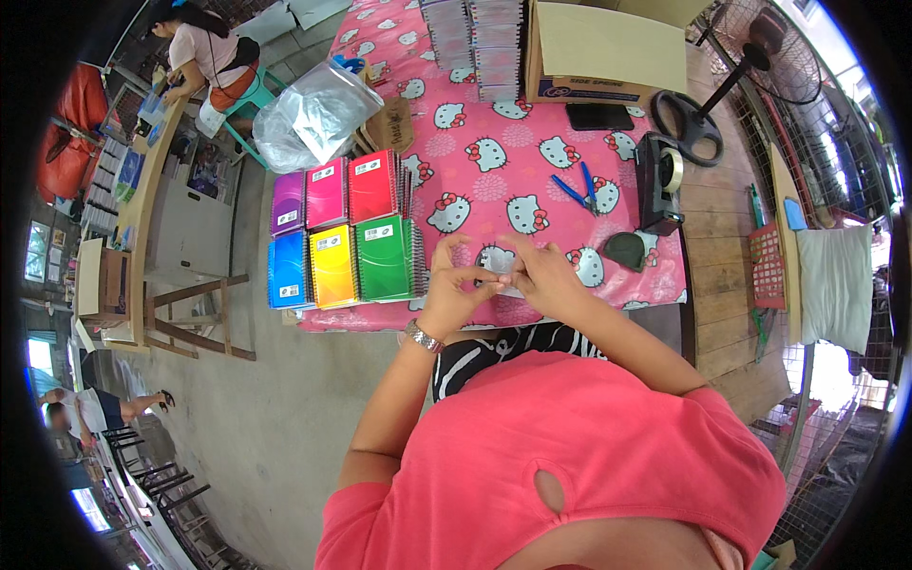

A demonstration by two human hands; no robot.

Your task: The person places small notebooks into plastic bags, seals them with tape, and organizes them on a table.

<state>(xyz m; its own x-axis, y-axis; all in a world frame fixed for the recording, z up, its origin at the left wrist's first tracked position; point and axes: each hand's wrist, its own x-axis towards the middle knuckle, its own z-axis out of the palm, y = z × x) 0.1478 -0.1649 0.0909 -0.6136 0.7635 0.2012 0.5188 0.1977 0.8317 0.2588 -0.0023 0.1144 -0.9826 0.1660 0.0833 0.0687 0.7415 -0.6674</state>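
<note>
My left hand [453, 290] and my right hand [541, 275] meet over the near edge of a table with a pink cartoon-cat cloth [494, 161]. Between their fingertips they pinch a small pale strip [497, 278], perhaps a piece of clear tape or a label; it is too small to tell. A watch sits on my left wrist. Just left of my hands lie spiral notebooks [342, 233] in purple, pink, red, blue, yellow and green, laid in two rows.
A black tape dispenser [660, 180], blue pliers [581, 190] and a dark pouch [625, 250] lie to the right. At the back stand a cardboard box [603, 52], stacked booklets [475, 43] and a clear plastic bag [309, 114]. Another person sits at far left.
</note>
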